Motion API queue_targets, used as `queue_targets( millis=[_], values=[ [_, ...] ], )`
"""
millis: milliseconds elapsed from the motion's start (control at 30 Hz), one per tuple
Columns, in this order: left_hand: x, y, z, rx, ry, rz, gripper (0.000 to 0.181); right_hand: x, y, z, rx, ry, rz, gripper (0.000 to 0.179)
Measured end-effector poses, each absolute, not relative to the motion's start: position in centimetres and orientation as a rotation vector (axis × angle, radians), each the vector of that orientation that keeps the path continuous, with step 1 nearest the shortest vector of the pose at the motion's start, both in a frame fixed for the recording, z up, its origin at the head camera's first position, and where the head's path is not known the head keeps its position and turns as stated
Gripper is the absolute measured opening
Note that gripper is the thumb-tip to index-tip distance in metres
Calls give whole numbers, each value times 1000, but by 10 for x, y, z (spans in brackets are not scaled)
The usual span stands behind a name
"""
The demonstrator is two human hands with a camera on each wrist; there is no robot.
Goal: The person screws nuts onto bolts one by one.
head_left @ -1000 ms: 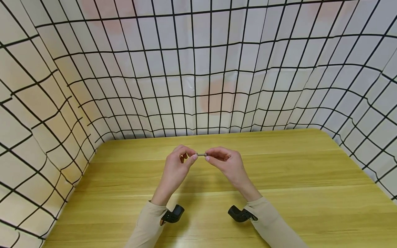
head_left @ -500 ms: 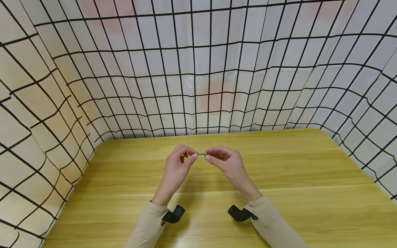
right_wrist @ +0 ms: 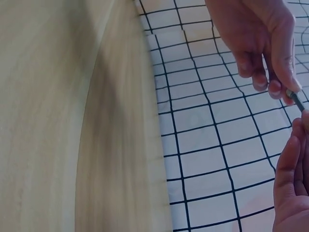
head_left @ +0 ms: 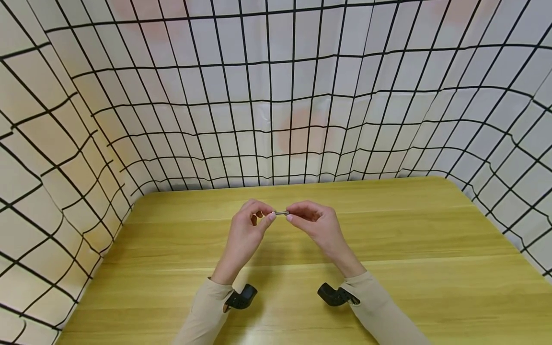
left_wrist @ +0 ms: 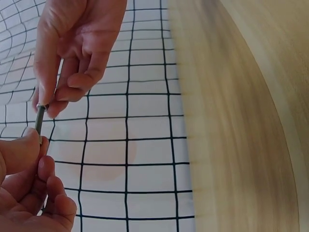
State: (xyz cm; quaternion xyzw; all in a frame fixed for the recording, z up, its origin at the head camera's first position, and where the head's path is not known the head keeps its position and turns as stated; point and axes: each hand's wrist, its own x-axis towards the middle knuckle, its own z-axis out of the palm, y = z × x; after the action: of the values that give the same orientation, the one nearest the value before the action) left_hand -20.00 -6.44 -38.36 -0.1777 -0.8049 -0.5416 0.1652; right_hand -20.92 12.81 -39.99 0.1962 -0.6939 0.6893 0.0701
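Observation:
Both hands hold a thin metal bolt (head_left: 281, 212) level between them, above the table. My left hand (head_left: 247, 231) pinches its left end between thumb and fingertips. The opposite end is pinched by the thumb and fingertips of my right hand (head_left: 322, 230). In the left wrist view, the grey shank of the bolt (left_wrist: 39, 120) shows bare between the fingertips, with a wider part beside the right hand's fingertips. The right wrist view shows a short length of the bolt (right_wrist: 296, 100) near its edge. Fingertips hide both ends, so whether a nut sits on it cannot be told.
A wooden table (head_left: 414, 239) with yellowish grain lies under the hands. White sheeting with a black grid (head_left: 241, 115) rises behind it and along both sides. A black wrist mount (head_left: 242, 297) sticks out from the left sleeve, and another mount (head_left: 333, 294) from the right.
Both hands keep their pinch on the bolt and stay almost in place. The bolt's tilt shifts slightly. The whole view drifts up a little.

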Motion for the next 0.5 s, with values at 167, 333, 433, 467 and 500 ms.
queue_targets(
  millis=[167, 333, 433, 467, 500],
  values=[
    [-199, -65, -383, -530, -2285, -1539, 2, -209, 130, -400, 604, -2101, 2073, 23],
    [-199, -65, -383, -548, -2283, -1520, 5, -209, 131, -401, 590, -2111, 2087, 25],
    [-199, -65, -383, -551, -2278, -1513, 4, -209, 131, -401, 583, -2108, 2101, 24],
    [-200, -65, -384, -553, -2272, -1513, 4, -209, 131, -401, 581, -2108, 2103, 23],
    [-200, -65, -384, -554, -2268, -1514, 2, -209, 131, -401, 577, -2108, 2103, 22]
  ],
)
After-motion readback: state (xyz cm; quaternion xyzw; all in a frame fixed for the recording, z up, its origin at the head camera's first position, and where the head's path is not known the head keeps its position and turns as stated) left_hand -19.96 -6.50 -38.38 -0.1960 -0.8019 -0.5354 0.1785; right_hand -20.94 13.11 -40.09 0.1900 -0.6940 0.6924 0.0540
